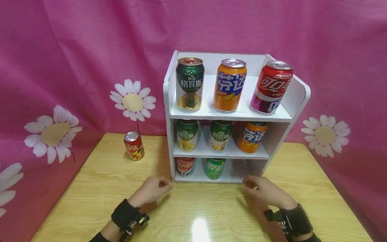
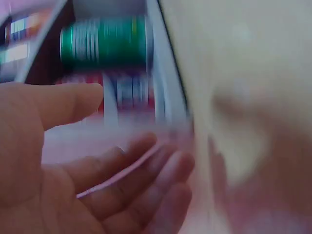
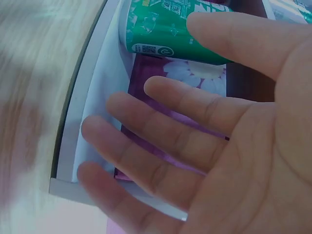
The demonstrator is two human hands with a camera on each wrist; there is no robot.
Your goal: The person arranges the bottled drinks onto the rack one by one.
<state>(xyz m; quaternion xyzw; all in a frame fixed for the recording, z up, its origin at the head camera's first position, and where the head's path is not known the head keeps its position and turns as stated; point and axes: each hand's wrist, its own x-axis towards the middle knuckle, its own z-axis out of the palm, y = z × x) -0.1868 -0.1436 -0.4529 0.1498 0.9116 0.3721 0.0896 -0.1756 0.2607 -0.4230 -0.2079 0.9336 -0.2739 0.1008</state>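
Beside the lower left corner of a white three-tier shelf [image 1: 193,117] is my left hand [image 1: 152,190], its fingers loosely bent around nothing. My right hand [image 1: 269,191] is at the lower right corner, also holding nothing; its fingers look spread and relaxed in the right wrist view. Whether either hand touches the shelf I cannot tell. On the bottom tier stand a red cola can [image 1: 185,166] at the left and a green can [image 1: 215,168] in the middle. That green can [image 3: 161,29] shows behind the right thumb, and the left wrist view is blurred.
Up top stand a green-and-gold can [image 1: 190,84], an orange soda can [image 1: 229,85] and a red cola can [image 1: 272,87]. The middle tier holds two green cans and another orange can [image 1: 252,137]. A small red can [image 1: 134,146] stands on the wooden table [image 1: 99,181], left of the shelf.
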